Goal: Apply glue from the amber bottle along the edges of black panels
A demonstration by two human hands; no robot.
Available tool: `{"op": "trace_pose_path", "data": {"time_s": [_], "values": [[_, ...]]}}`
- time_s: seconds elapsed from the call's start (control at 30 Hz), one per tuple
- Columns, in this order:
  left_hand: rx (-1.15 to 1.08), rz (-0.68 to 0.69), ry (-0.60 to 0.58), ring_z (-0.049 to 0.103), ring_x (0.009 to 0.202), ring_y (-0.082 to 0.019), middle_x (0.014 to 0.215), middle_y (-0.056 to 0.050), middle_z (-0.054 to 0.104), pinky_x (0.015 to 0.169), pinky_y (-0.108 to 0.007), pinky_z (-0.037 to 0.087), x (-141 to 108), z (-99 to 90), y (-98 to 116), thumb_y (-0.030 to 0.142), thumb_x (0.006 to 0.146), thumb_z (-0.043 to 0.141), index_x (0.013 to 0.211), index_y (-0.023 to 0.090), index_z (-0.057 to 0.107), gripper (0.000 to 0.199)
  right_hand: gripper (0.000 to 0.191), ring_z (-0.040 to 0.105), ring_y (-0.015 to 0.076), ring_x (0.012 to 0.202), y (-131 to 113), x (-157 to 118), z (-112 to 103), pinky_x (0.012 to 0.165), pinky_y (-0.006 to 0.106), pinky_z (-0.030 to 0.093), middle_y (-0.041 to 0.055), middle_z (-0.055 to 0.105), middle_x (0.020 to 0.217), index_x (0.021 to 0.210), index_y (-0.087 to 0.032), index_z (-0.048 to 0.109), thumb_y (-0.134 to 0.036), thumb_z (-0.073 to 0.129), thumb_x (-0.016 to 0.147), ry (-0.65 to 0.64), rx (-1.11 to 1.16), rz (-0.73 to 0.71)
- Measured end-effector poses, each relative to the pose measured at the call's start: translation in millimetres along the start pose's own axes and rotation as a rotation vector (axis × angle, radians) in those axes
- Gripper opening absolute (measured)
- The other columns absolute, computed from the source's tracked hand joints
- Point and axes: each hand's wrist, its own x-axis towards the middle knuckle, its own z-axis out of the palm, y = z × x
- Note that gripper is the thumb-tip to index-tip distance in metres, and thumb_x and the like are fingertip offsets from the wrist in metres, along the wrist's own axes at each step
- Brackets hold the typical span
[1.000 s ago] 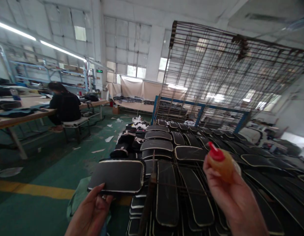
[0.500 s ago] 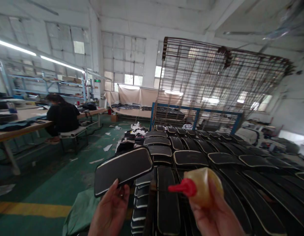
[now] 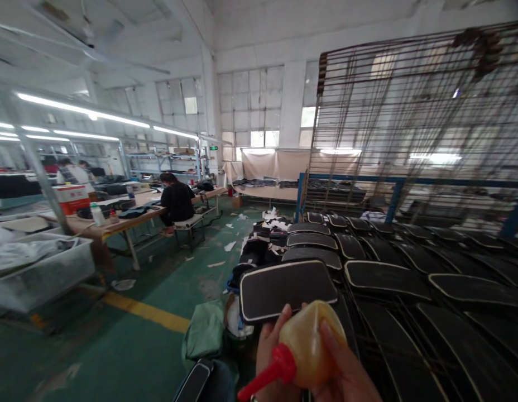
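My left hand (image 3: 268,341) grips the lower edge of a black padded panel (image 3: 289,289), an oblong with rounded corners and a cream line round its rim. Its fingers are partly hidden behind the bottle. In my right hand (image 3: 346,365) is a yellowish squeeze bottle (image 3: 309,340), tilted so that its red nozzle (image 3: 269,371) points down and left. The bottle overlaps my left hand in this view; I cannot tell whether they touch. More black panels with cream rims (image 3: 384,277) lie in rows at the right.
A wire rack (image 3: 368,111) with a blue frame (image 3: 395,198) rises behind the rows. A green cloth bundle (image 3: 204,329) sits at lower left of my hands. Further left are a white bin (image 3: 70,273), a work table (image 3: 116,226) and a seated person (image 3: 176,201). Scraps litter the green floor.
The view has swung left. My hands have come together, the bottle now in front of my left hand, and its nozzle has turned downward. The panel has levelled out.
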Motion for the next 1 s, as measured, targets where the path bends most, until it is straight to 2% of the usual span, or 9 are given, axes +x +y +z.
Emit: {"op": "trace_pose_path", "data": {"time_s": [0.13, 0.2, 0.27, 0.37, 0.47, 0.6, 0.7, 0.83, 1.0], "values": [[0.094, 0.125, 0.029, 0.07, 0.108, -0.034, 0.116, -0.015, 0.077, 0.088, -0.038, 0.057, -19, -24.7, 5, 0.031, 0.054, 0.096, 0.093, 0.023, 0.079, 0.043, 0.047, 0.073, 0.0248, 0.094, -33, 1, -9, 0.081, 0.034, 0.063, 0.0105, 0.074, 0.112, 0.115, -0.019, 0.073, -0.04, 0.091, 0.077, -0.07, 0.015, 0.053], [0.208, 0.068, 0.099, 0.075, 0.088, -0.027, 0.101, -0.011, 0.08, 0.079, -0.033, 0.058, -30, -38.9, 28, 0.026, 0.062, 0.091, 0.09, 0.019, 0.079, 0.031, 0.048, 0.072, 0.0224, 0.092, -51, -4, -10, 0.081, 0.031, 0.062, 0.0117, 0.073, 0.115, 0.119, -0.018, 0.071, -0.038, 0.09, 0.08, -0.097, -0.041, 0.107], [0.278, 0.024, 0.131, 0.075, 0.09, -0.025, 0.099, -0.01, 0.081, 0.083, -0.031, 0.058, -38, -46.1, 60, 0.027, 0.077, 0.08, 0.096, 0.016, 0.078, 0.022, 0.049, 0.072, 0.0225, 0.094, -65, -10, -9, 0.084, 0.032, 0.061, 0.0134, 0.072, 0.115, 0.124, -0.016, 0.069, -0.036, 0.087, 0.083, -0.103, -0.154, 0.168], [0.349, -0.132, 0.015, 0.075, 0.088, -0.028, 0.098, -0.016, 0.08, 0.08, -0.034, 0.059, -45, -35.6, 110, 0.047, 0.093, 0.06, 0.103, 0.01, 0.076, 0.042, 0.047, 0.071, 0.0229, 0.088, -73, -15, -6, 0.08, 0.032, 0.06, 0.0132, 0.074, 0.105, 0.117, -0.013, 0.072, -0.041, 0.086, 0.082, -0.114, -0.308, 0.191], [0.515, -0.204, -0.156, 0.075, 0.089, -0.027, 0.105, -0.021, 0.077, 0.077, -0.032, 0.058, -49, -5.6, 138, 0.048, 0.093, 0.061, 0.111, 0.007, 0.073, 0.046, 0.046, 0.07, 0.0212, 0.085, -72, -13, -2, 0.076, 0.028, 0.057, 0.0122, 0.074, 0.1, 0.107, -0.012, 0.074, -0.046, 0.088, 0.078, -0.173, -0.437, 0.19], [0.729, -0.196, -0.177, 0.075, 0.082, -0.024, 0.1, -0.018, 0.078, 0.072, -0.028, 0.058, -48, 31.9, 138, 0.02, 0.082, 0.076, 0.107, 0.008, 0.074, 0.028, 0.046, 0.068, 0.0185, 0.081, -67, -10, 2, 0.074, 0.025, 0.055, 0.0099, 0.072, 0.096, 0.106, -0.011, 0.073, -0.045, 0.087, 0.078, -0.216, -0.483, 0.196], [0.788, -0.184, -0.143, 0.074, 0.074, -0.024, 0.09, -0.014, 0.078, 0.067, -0.03, 0.058, -39, 41.2, 127, 0.007, 0.073, 0.077, 0.098, 0.012, 0.074, 0.026, 0.043, 0.067, 0.017, 0.077, -63, -11, 1, 0.071, 0.024, 0.054, 0.007, 0.072, 0.09, 0.102, -0.013, 0.073, -0.044, 0.088, 0.077, -0.217, -0.473, 0.195], [0.863, -0.19, -0.177, 0.075, 0.08, -0.028, 0.093, -0.011, 0.079, 0.074, -0.037, 0.06, -31, 35.0, 122, 0.007, 0.075, 0.073, 0.107, 0.016, 0.072, 0.033, 0.043, 0.068, 0.0192, 0.084, -72, -16, -9, 0.076, 0.028, 0.056, 0.0065, 0.072, 0.095, 0.105, -0.017, 0.073, -0.047, 0.087, 0.078, -0.123, -0.456, 0.059], [0.842, -0.271, -0.212, 0.072, 0.101, -0.037, 0.106, -0.014, 0.077, 0.091, -0.049, 0.059, -38, 12.4, 133, 0.009, 0.07, 0.08, 0.114, 0.019, 0.074, 0.045, 0.049, 0.065, 0.0208, 0.091, -118, -26, -19, 0.078, 0.028, 0.056, 0.0055, 0.072, 0.103, 0.113, -0.023, 0.073, -0.051, 0.088, 0.076, 0.13, -0.486, -0.406]]}}
